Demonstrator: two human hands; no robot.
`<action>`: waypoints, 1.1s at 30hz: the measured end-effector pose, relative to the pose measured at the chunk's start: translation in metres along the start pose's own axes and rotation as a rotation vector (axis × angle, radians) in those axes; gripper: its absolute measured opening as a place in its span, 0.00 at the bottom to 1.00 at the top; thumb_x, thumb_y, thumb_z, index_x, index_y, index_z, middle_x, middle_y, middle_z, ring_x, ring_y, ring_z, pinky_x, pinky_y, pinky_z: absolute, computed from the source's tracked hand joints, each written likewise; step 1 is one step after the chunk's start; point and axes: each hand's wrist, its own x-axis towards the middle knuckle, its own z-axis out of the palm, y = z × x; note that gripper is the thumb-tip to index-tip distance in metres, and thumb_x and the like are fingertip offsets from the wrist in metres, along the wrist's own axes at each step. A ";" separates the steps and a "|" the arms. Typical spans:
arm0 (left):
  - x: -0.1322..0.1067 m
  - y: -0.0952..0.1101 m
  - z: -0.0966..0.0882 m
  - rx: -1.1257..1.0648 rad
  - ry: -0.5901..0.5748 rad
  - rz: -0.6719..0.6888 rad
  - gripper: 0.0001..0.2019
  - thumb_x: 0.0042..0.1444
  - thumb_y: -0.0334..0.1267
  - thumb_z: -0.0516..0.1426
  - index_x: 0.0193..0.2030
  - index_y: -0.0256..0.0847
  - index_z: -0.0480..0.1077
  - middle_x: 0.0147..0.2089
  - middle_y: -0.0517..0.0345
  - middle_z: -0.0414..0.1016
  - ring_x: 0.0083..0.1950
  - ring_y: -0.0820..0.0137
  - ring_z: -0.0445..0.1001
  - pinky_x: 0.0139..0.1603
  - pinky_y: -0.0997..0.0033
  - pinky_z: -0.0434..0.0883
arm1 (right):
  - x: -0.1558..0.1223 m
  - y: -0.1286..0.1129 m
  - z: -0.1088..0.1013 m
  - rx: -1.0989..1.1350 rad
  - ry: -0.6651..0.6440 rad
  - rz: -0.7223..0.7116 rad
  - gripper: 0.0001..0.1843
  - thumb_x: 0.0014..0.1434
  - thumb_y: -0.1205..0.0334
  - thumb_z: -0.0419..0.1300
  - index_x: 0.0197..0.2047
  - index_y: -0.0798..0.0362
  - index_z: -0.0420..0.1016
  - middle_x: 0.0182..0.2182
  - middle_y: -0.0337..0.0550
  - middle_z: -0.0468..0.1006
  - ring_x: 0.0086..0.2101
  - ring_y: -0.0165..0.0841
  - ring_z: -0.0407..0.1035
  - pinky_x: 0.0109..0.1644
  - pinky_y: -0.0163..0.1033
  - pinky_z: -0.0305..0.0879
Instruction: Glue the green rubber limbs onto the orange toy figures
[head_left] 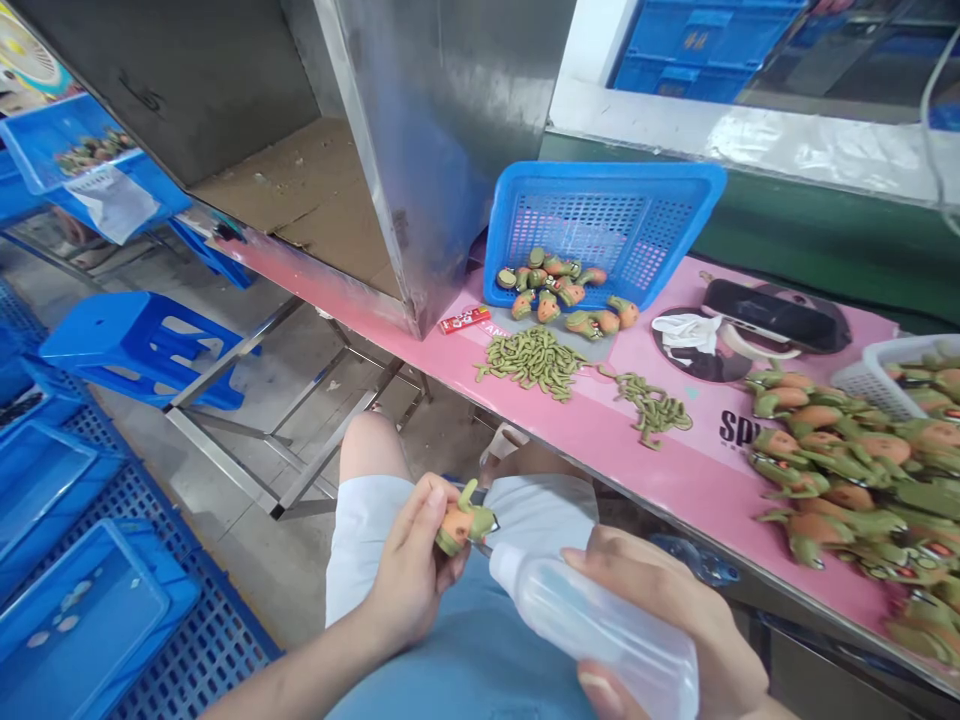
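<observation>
Above my lap, my left hand [420, 550] pinches a small green and orange toy figure [459, 522] with a thin green piece sticking up from it. My right hand [667, 610] is wrapped round a translucent squeeze bottle [600, 620]. The bottle's narrow tip points left and meets or nearly meets the figure's underside; exact contact I cannot tell. On the pink table, a heap of thin green curved pieces [531, 362] lies beyond my hands, with a smaller heap of them [649, 405] to its right. A blue basket [611, 180] lies tipped with several similar figures [551, 285] at its mouth.
Many green and orange figures [840, 460] are piled at the table's right, by a white basket [862, 380]. A dark phone-like device [776, 313] lies behind. A metal box [457, 130] stands at the back left. On the floor side are a blue stool [135, 335] and blue trays [90, 620].
</observation>
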 end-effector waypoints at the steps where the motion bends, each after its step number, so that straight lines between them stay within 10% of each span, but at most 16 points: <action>1: 0.000 0.000 0.000 0.004 0.001 -0.002 0.23 0.39 0.57 0.61 0.24 0.39 0.60 0.14 0.71 0.64 0.13 0.84 0.55 0.13 0.86 0.46 | 0.000 0.000 0.000 0.005 -0.001 -0.006 0.16 0.58 0.60 0.52 0.48 0.60 0.64 0.20 0.40 0.63 0.16 0.31 0.56 0.15 0.35 0.53; 33: 0.002 0.000 0.001 0.054 0.024 0.014 0.21 0.42 0.56 0.59 0.24 0.40 0.59 0.15 0.69 0.64 0.12 0.82 0.53 0.14 0.82 0.44 | 0.000 -0.002 -0.001 -0.018 -0.006 0.039 0.14 0.59 0.60 0.52 0.47 0.57 0.64 0.17 0.39 0.63 0.14 0.32 0.56 0.14 0.36 0.54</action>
